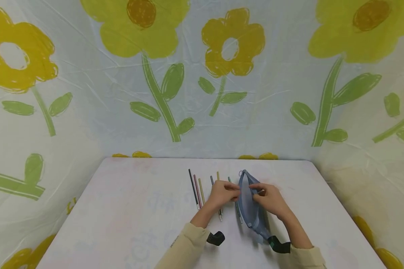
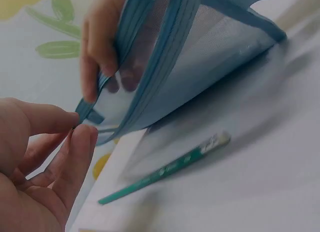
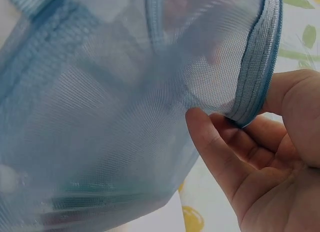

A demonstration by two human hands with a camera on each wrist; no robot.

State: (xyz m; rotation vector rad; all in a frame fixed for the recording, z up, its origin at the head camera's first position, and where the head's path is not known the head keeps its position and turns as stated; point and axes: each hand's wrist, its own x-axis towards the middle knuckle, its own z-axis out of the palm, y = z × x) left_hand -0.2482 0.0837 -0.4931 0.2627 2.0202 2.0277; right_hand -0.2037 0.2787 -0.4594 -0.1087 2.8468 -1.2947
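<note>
A blue mesh zipper pouch [image 1: 250,201] stands upright with its zipped mouth spread apart. My left hand [image 1: 225,194] pinches the zipper edge between thumb and fingertips, as the left wrist view shows. On the opposite edge, my right hand [image 1: 271,198] grips the zipper band [image 3: 257,62], fingers on both sides of it. A green pencil [image 2: 165,174] with a pale end lies on the table along the pouch's left side. Through the mesh in the right wrist view, a blurred green strip [image 3: 95,199] shows low down; whether it is inside the pouch I cannot tell.
Left of my left hand lie a black pencil [image 1: 193,186], a red pencil [image 1: 196,188] and a yellow pencil [image 1: 201,190]. More pencils lie partly hidden under that hand, one dark pencil [image 1: 212,180] among them. A flowered cloth [image 1: 269,112] hangs behind the white table [image 1: 138,209].
</note>
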